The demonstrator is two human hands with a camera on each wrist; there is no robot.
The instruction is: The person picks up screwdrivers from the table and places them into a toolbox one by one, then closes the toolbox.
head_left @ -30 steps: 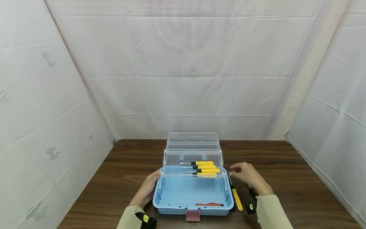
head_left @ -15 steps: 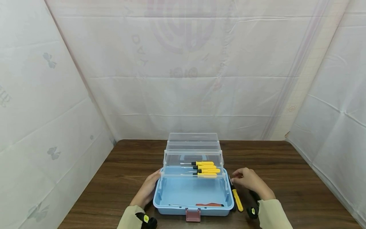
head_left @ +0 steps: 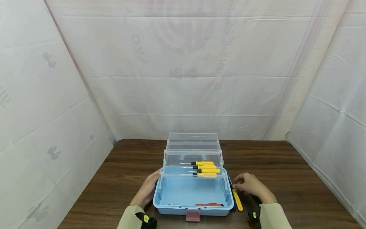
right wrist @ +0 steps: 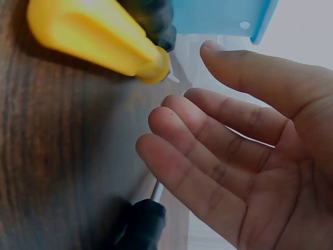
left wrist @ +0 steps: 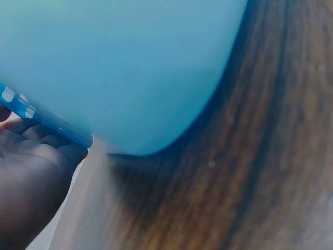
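Note:
A light blue toolbox (head_left: 194, 190) stands with its lid raised and its clear tray (head_left: 168, 159) folded back. My left hand (head_left: 147, 189) holds the toolbox's left rim, and its fingers (left wrist: 49, 138) show under that blue edge in the left wrist view. Beside the right wall, my right hand (head_left: 251, 186) hovers low with fingers loosely bent and nothing in them. Closest to it is a yellow-handled screwdriver (head_left: 237, 200), apart from the fingers in the right wrist view. A black-handled screwdriver (right wrist: 140, 224) lies on the hand's other side, and another black handle (right wrist: 158, 23) sits along the toolbox.
Several yellow-handled screwdrivers (head_left: 206, 170) lie in the clear tray. One red-handled screwdriver (head_left: 209, 204) lies along the toolbox's front inside wall. A reddish latch (head_left: 193, 215) hangs at the front. Pale sheets (head_left: 183, 95) enclose the brown table (head_left: 123, 165) at back and sides.
My right hand has moved down toward the near edge and slightly right, close to the yellow-handled screwdriver. The left hand and toolbox have stayed put.

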